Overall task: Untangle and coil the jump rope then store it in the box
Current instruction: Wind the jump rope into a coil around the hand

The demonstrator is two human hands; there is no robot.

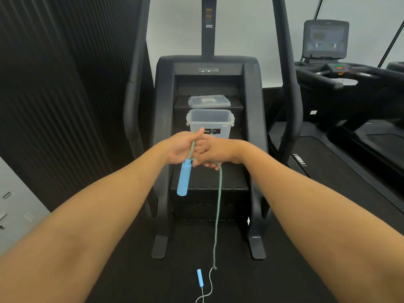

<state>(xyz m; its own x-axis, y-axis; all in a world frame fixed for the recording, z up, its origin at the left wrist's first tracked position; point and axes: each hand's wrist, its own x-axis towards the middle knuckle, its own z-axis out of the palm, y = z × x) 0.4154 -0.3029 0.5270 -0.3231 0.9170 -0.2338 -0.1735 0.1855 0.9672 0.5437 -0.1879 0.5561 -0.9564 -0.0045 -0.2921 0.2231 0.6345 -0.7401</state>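
The clear box (196, 127) is being carried by a middle step (239, 136) of the stair machine (166, 106), and its lid (208, 101) by the step above (181, 104). A blue handle (199, 277) and slack rope (211, 285) are being borne by the dark floor (131, 281) before the machine's feet.

The box (209, 125) is sitting on a step of the stair climber (164, 88), between its side rails. The lid (209, 101) is lying on the next step up, just behind the box. The left hand (180, 148) and right hand (218, 153) are meeting just in front of the box, touching each other. The jump rope (218, 204) is hanging from them down to the floor before the box. One handle (183, 179) is dangling below the left hand; the other handle (199, 277) is lying on the floor, well in front of the box. A treadmill (349, 79) is standing right of the box, a wall (54, 84) left of it.
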